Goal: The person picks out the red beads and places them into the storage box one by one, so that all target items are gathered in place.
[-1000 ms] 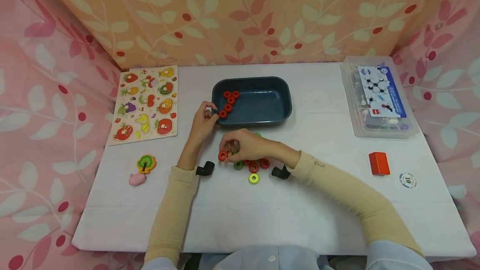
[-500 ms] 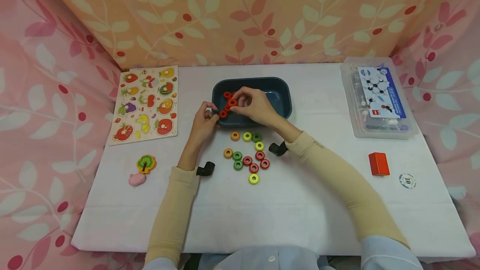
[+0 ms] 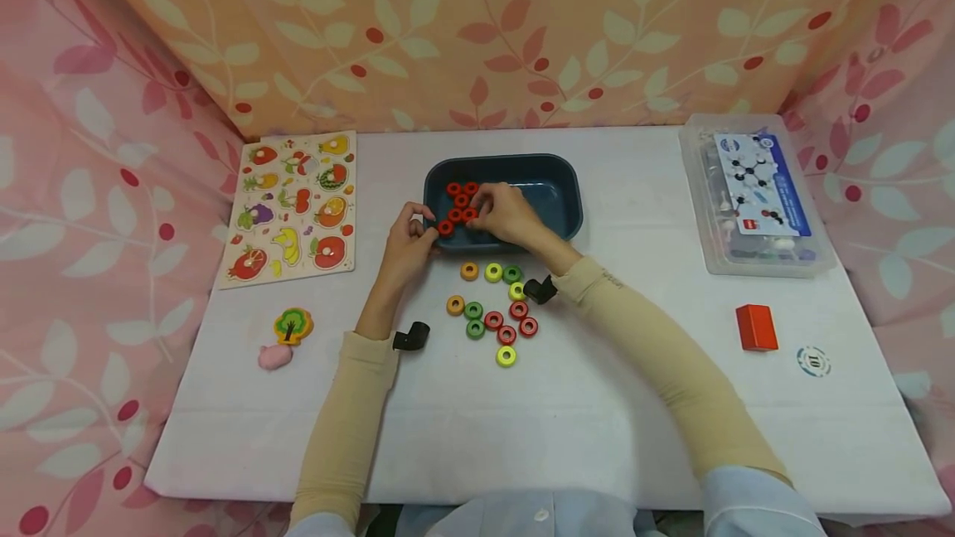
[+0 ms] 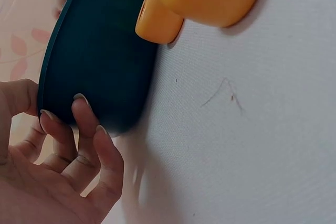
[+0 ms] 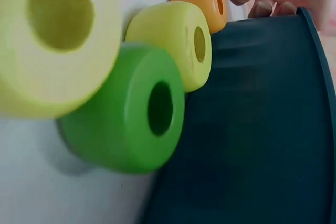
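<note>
In the head view, my left hand (image 3: 407, 247) grips the left front corner of the dark blue rectangular tray (image 3: 537, 159). The left wrist view shows its fingertips against the tray's outer wall. Inside the tray, my right hand (image 3: 511, 216) pinches a red ring bead (image 3: 469, 215) at its fingertips, beside several other red ring beads (image 3: 445, 228) clustered at the left end. In the right wrist view the tray wall hides these fingertips. In front of the tray lie loose ring beads: orange (image 3: 455, 305), yellow (image 3: 506, 355), green (image 3: 474, 329) and red (image 3: 528, 327).
A fruit puzzle board (image 3: 291, 210) lies at the back left, with a tree-shaped piece (image 3: 293, 325) and a pink pig figure (image 3: 275, 356) nearer. To the right are a clear plastic box (image 3: 757, 193), a red block (image 3: 757, 327) and a round white chip (image 3: 813, 361).
My right hand has carried a red ring bead from the table into the tray and lowered it beside the others. My left hand keeps its grip on the corner.
</note>
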A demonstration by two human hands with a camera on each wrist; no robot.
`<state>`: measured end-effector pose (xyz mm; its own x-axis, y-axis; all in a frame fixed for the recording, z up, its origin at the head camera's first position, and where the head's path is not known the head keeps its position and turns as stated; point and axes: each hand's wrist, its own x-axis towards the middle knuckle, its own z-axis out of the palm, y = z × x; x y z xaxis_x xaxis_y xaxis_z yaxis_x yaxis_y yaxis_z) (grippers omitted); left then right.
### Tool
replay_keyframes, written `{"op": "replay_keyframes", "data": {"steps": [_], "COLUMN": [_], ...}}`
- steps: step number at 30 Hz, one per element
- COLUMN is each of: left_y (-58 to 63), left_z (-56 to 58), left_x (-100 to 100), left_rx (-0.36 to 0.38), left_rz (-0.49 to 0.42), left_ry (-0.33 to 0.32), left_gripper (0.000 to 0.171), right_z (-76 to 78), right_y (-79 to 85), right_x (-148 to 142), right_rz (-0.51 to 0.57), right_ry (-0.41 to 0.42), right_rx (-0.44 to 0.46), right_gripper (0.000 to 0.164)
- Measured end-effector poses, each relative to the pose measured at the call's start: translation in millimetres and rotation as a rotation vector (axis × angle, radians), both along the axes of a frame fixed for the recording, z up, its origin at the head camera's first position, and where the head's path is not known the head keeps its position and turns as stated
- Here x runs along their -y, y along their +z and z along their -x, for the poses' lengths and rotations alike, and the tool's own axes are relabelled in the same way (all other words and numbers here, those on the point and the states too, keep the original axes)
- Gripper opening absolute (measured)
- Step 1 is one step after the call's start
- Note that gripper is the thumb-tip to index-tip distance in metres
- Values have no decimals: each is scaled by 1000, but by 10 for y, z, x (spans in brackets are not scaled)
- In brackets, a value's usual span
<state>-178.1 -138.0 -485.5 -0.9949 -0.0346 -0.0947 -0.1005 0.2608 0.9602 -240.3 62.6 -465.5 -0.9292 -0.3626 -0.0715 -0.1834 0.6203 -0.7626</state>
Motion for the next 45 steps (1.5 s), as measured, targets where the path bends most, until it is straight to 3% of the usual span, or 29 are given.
{"op": "replay_keyframes", "data": {"steps": [5,9,13,20,28,35,40,45], "left_y": [-1,-4,-6,11,1,-2,6,9], "left_z": [0,4,4,-6,1,-3,-4,-8], "left_x": [-6,-16,-22,-23,-23,-19,-8,-10], "left_rx": [-4,-11,-17,2,9,8,15,17], "left_rz": [0,-11,-1,6,11,17,23,25], "left_ry": [-6,-4,-5,-2,-3,7,7,8], "left_gripper": [23,25,26,24,23,23,23,23], "right_z": [15,2,-81,-427,-780,-989,-1117,-1161], "right_y": [-13,-28,21,230,156,-23,-112,-142], "right_x": [29,0,-76,-268,-546,-806,-926,-971], "right_rz": [22,111,193,190,151,12,-52,-64], "right_ry": [-43,-12,79,286,412,500,505,500], "right_rx": [15,-20,-63,-110,26,172,220,216], "right_gripper": [20,15,9,5,15,30,47,51]}}
